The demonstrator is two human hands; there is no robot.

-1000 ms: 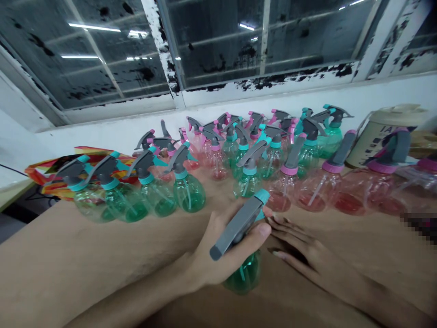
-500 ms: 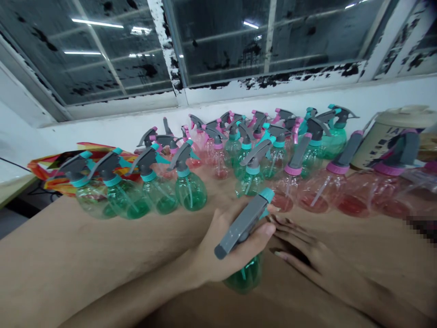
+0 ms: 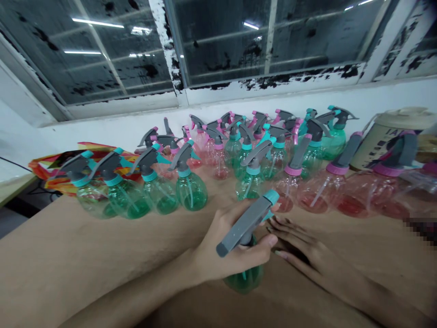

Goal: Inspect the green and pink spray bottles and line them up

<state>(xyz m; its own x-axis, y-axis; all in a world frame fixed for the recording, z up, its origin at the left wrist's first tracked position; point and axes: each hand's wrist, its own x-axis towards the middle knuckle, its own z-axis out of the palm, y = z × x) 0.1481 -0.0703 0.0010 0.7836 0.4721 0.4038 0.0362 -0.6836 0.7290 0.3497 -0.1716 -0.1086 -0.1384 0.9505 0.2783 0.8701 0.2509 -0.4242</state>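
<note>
Closest to the camera, in the left hand (image 3: 216, 250), a green-tinted trigger spray bottle (image 3: 245, 278) with a grey head and turquoise nozzle. Gripped by wrapping fingers and thumb around the neck, just under the head, leaving the round lower body in view beneath the palm. Nozzle aimed away and to the right, back end of the head towards the wearer. Low over the bare front part of the wooden table (image 3: 85, 264), near the middle; cannot tell whether resting on the wood or lifted slightly.

Just to the right, spread on the table and holding nothing visible, the right hand (image 3: 312, 250), fingers extended towards the bottle. Cannot tell whether touching it.

Further back on the left, four green spray bottles (image 3: 191, 193) in a row, with turquoise collars and a little green liquid inside. Straight behind the held bottle, one more of that kind (image 3: 251, 184). Beside that, stretching rightwards, a line of pink spray bottles (image 3: 314, 198) with pink collars.

Deeper in, a crowded mix of pink and green bottles (image 3: 220, 166), a colourful patterned bag (image 3: 48, 171) at left, and a cream lettered jug (image 3: 370, 146) at right.

Farthest off, a white wall (image 3: 205, 109) below paint-flecked windows (image 3: 280, 41).
</note>
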